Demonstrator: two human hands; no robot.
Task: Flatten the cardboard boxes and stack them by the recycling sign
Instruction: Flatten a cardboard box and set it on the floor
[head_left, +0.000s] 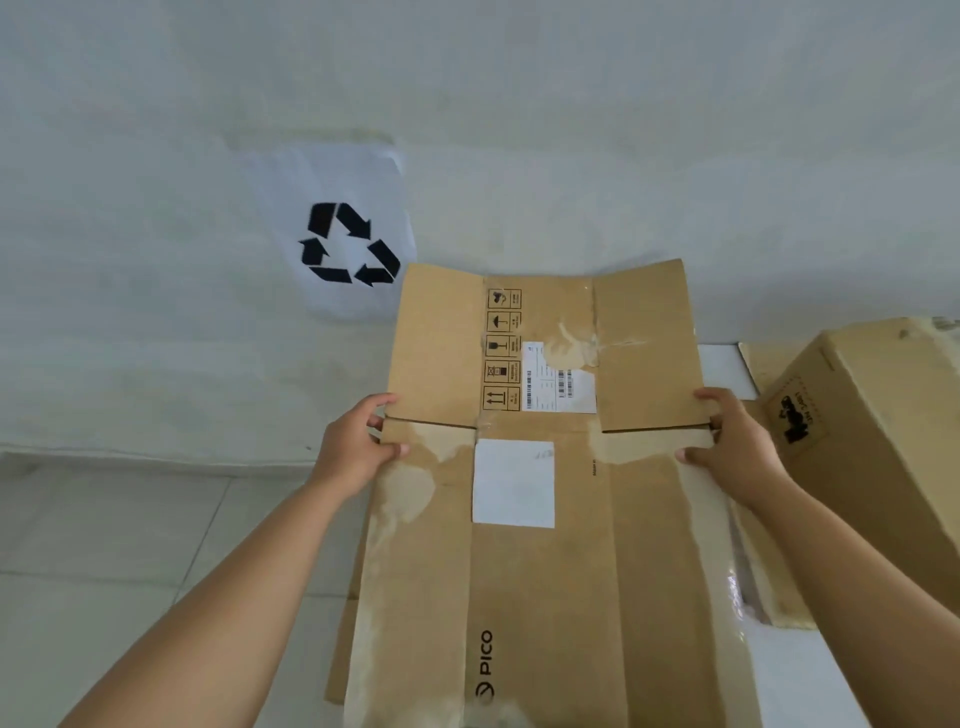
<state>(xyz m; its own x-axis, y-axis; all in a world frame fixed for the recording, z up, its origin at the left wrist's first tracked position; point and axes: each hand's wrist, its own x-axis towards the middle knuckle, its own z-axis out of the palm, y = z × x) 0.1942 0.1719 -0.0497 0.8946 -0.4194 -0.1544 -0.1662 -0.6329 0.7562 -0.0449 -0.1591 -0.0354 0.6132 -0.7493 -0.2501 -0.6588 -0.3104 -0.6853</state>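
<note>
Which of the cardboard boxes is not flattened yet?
The box at the right, with the black printed logo: it keeps its full shape, while the PICO box held by both hands lies flat.

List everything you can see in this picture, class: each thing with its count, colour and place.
flattened cardboard box: one, brown, centre, held at both side edges
unflattened cardboard box: one, brown, right edge, on the floor
recycling sign: one, white sheet with black arrows, on the wall, left of the flattened box
wall: pale, behind
floor: white tiles, lower left
left hand: gripping the left edge
right hand: gripping the right edge
</note>
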